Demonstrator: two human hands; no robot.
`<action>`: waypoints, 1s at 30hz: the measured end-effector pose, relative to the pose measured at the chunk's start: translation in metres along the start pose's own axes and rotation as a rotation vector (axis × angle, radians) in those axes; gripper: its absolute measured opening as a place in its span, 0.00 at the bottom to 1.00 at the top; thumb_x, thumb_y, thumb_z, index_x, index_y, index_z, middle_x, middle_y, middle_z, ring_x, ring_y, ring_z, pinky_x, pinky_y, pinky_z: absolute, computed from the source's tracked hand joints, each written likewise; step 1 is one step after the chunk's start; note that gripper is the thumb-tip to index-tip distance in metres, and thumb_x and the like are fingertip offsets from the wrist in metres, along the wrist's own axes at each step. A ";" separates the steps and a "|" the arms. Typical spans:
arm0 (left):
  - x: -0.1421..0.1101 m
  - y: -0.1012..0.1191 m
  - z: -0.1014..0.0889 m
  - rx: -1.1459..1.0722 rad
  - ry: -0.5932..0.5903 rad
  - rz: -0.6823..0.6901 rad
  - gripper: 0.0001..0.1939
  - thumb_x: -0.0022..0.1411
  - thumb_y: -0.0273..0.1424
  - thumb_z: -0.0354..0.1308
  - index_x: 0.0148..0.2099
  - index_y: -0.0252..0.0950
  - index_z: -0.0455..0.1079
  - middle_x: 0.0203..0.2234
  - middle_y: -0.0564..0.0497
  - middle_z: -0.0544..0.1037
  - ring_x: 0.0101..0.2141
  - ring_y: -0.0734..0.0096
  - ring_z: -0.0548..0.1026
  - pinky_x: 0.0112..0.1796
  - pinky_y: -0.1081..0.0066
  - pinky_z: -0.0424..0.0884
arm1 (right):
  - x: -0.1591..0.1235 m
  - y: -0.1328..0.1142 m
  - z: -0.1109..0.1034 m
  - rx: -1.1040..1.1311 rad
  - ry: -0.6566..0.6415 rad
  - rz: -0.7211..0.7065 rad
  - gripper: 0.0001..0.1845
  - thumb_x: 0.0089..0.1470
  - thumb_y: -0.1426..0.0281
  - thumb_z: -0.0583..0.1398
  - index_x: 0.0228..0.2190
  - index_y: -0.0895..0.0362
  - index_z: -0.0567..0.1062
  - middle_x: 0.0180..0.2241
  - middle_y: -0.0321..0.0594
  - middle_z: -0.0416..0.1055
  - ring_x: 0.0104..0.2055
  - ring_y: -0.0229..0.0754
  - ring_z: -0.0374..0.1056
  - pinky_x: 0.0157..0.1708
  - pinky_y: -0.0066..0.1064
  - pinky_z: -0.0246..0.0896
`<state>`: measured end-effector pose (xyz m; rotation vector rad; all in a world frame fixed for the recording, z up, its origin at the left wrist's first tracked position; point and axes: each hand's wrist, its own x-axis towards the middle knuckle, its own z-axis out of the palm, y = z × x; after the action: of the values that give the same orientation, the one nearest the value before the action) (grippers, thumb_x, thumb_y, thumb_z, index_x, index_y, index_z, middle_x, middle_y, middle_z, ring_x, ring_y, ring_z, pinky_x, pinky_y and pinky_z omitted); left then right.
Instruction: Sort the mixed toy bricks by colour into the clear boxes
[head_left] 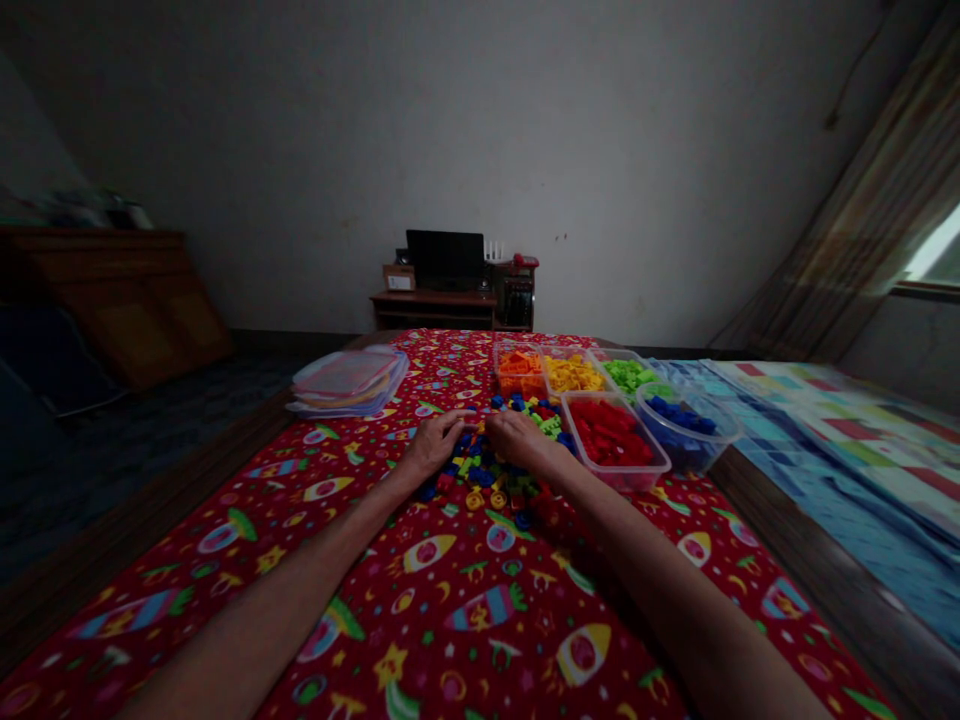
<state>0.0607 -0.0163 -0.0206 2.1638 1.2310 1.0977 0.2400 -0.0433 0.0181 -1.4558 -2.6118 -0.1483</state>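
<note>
Both of my arms reach forward over a table covered with a red rocket-print cloth (450,610). My left hand (433,443) and my right hand (523,438) rest palm down on a pile of small mixed-colour plastic bricks (487,475), fingertips nearly touching. The light is dim and the fingers hide whatever lies under them. Just past the pile stand clear tubs sorted by colour: orange (520,370), yellow (573,374), green (628,374), red (613,432) and blue (684,422).
A stack of clear tub lids (350,381) lies at the table's far left. Beyond the table a low wooden desk (435,306) carries a dark monitor (445,257). A patterned bed cover (847,440) lies to the right, a curtain (862,230) behind it.
</note>
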 end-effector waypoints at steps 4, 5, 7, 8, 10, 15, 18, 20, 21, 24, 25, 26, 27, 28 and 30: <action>-0.002 0.005 -0.003 0.016 0.117 -0.003 0.18 0.60 0.34 0.45 0.47 0.35 0.71 0.37 0.48 0.81 0.39 0.64 0.78 0.43 0.67 0.72 | -0.003 0.003 -0.016 0.063 0.074 0.086 0.15 0.58 0.73 0.51 0.39 0.62 0.75 0.36 0.51 0.74 0.37 0.43 0.68 0.34 0.28 0.56; -0.002 0.006 -0.004 0.030 0.168 -0.006 0.18 0.60 0.33 0.45 0.46 0.36 0.71 0.37 0.49 0.81 0.39 0.65 0.78 0.44 0.67 0.72 | -0.002 0.005 -0.019 0.085 0.107 0.109 0.14 0.57 0.73 0.51 0.39 0.62 0.75 0.36 0.50 0.75 0.37 0.42 0.69 0.35 0.28 0.55; -0.002 0.005 -0.007 0.049 0.260 -0.014 0.17 0.60 0.32 0.44 0.44 0.36 0.72 0.37 0.50 0.81 0.39 0.66 0.77 0.44 0.68 0.71 | -0.001 0.012 -0.025 0.148 0.185 0.162 0.15 0.57 0.72 0.51 0.39 0.61 0.76 0.35 0.48 0.75 0.37 0.41 0.69 0.35 0.27 0.55; -0.001 0.003 -0.008 0.052 0.289 -0.018 0.17 0.59 0.31 0.44 0.43 0.36 0.72 0.37 0.50 0.81 0.39 0.66 0.77 0.44 0.68 0.71 | 0.000 0.017 -0.028 0.188 0.226 0.187 0.15 0.58 0.72 0.51 0.39 0.60 0.76 0.35 0.46 0.75 0.37 0.41 0.69 0.35 0.27 0.56; 0.000 -0.003 -0.009 0.050 0.303 -0.035 0.17 0.58 0.30 0.44 0.43 0.36 0.71 0.37 0.50 0.80 0.39 0.66 0.77 0.44 0.68 0.71 | 0.000 0.028 -0.037 0.267 0.303 0.248 0.15 0.58 0.69 0.52 0.40 0.59 0.77 0.35 0.44 0.76 0.36 0.40 0.69 0.34 0.26 0.56; 0.004 -0.021 -0.006 0.023 0.265 -0.125 0.18 0.53 0.25 0.45 0.43 0.36 0.71 0.38 0.49 0.80 0.41 0.65 0.77 0.45 0.65 0.72 | -0.020 0.063 -0.074 0.253 0.337 0.345 0.13 0.52 0.71 0.56 0.38 0.59 0.78 0.33 0.43 0.76 0.32 0.38 0.69 0.32 0.26 0.57; 0.004 -0.023 -0.006 0.027 0.248 -0.154 0.18 0.53 0.25 0.45 0.44 0.36 0.71 0.39 0.48 0.80 0.42 0.65 0.77 0.46 0.64 0.71 | -0.041 0.081 -0.091 0.116 0.230 0.470 0.11 0.50 0.73 0.57 0.34 0.59 0.79 0.32 0.44 0.76 0.32 0.39 0.69 0.31 0.26 0.57; 0.003 -0.023 -0.006 0.022 0.235 -0.165 0.19 0.52 0.25 0.46 0.44 0.35 0.71 0.40 0.47 0.80 0.42 0.64 0.77 0.47 0.63 0.71 | -0.051 0.091 -0.096 0.026 0.148 0.567 0.12 0.51 0.71 0.58 0.36 0.59 0.78 0.36 0.47 0.76 0.36 0.42 0.70 0.32 0.28 0.58; 0.003 -0.023 -0.006 0.017 0.229 -0.170 0.19 0.52 0.25 0.46 0.44 0.35 0.71 0.40 0.47 0.80 0.42 0.64 0.77 0.46 0.63 0.71 | -0.054 0.095 -0.097 -0.010 0.119 0.596 0.13 0.51 0.69 0.59 0.38 0.59 0.78 0.39 0.48 0.75 0.39 0.44 0.70 0.34 0.29 0.59; 0.004 -0.024 -0.005 0.011 0.224 -0.176 0.19 0.52 0.25 0.45 0.44 0.35 0.71 0.40 0.47 0.80 0.42 0.64 0.77 0.46 0.63 0.72 | -0.055 0.099 -0.096 -0.053 0.109 0.586 0.17 0.54 0.63 0.58 0.42 0.59 0.76 0.43 0.49 0.74 0.44 0.46 0.69 0.38 0.31 0.59; 0.004 -0.025 -0.005 0.016 0.226 -0.175 0.19 0.52 0.25 0.45 0.44 0.35 0.71 0.40 0.47 0.80 0.42 0.64 0.77 0.46 0.63 0.72 | -0.052 0.097 -0.095 -0.052 0.135 0.564 0.17 0.55 0.63 0.57 0.42 0.59 0.76 0.43 0.49 0.74 0.44 0.46 0.69 0.39 0.31 0.59; 0.004 -0.025 -0.005 0.027 0.230 -0.172 0.19 0.53 0.25 0.45 0.44 0.36 0.71 0.40 0.48 0.80 0.42 0.64 0.77 0.46 0.63 0.72 | -0.049 0.093 -0.093 -0.050 0.164 0.537 0.17 0.56 0.64 0.55 0.42 0.59 0.76 0.42 0.49 0.74 0.43 0.45 0.69 0.39 0.31 0.59; 0.004 -0.025 -0.005 0.042 0.235 -0.170 0.19 0.53 0.25 0.45 0.45 0.36 0.71 0.41 0.48 0.80 0.42 0.64 0.77 0.46 0.63 0.72 | -0.045 0.087 -0.091 -0.048 0.186 0.504 0.16 0.58 0.65 0.54 0.42 0.59 0.76 0.41 0.49 0.74 0.42 0.45 0.69 0.39 0.31 0.59; 0.004 -0.024 -0.005 0.062 0.239 -0.169 0.19 0.54 0.26 0.45 0.45 0.36 0.71 0.41 0.47 0.79 0.43 0.64 0.76 0.46 0.63 0.71 | -0.040 0.080 -0.088 -0.042 0.193 0.466 0.16 0.59 0.66 0.53 0.41 0.60 0.76 0.40 0.49 0.75 0.41 0.44 0.69 0.39 0.30 0.59; 0.003 -0.023 -0.006 0.110 0.234 -0.167 0.19 0.55 0.26 0.45 0.46 0.35 0.71 0.42 0.46 0.79 0.44 0.63 0.76 0.47 0.62 0.71 | -0.031 0.061 -0.078 -0.014 0.160 0.380 0.17 0.60 0.68 0.51 0.40 0.61 0.76 0.38 0.51 0.75 0.40 0.43 0.69 0.40 0.30 0.58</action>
<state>0.0453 -0.0019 -0.0313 2.0088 1.5785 1.2650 0.3139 -0.0493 0.0903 -1.8285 -2.1685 -0.2273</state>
